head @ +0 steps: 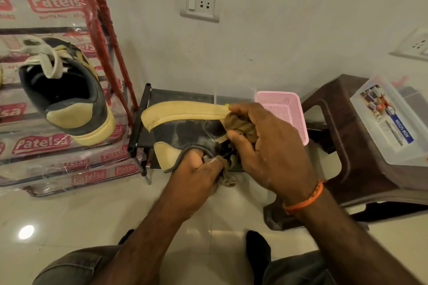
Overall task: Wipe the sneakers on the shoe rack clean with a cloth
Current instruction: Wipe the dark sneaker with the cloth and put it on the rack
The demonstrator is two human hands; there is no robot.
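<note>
I'm mid-wipe: my left hand (pixel 199 169) grips the sneaker (pixel 185 132) by its collar, my right hand (pixel 266 143) clenches the cloth (pixel 240 125) against its side, and the second sneaker (pixel 67 92), tilted against the rack's front edge, looks still to do.

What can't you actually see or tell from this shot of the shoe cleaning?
All from the head view:
- Front of the held sneaker: covered by the right hand and the cloth.
- Left hand: its fingers go inside the sneaker's opening, hidden.
- Pink basket: what it holds is hidden by the right hand and the basket's wall.
- Clear box on the stool: cut off by the right edge, label print too small.
- Second sneaker: toe hidden behind its laces.
</note>
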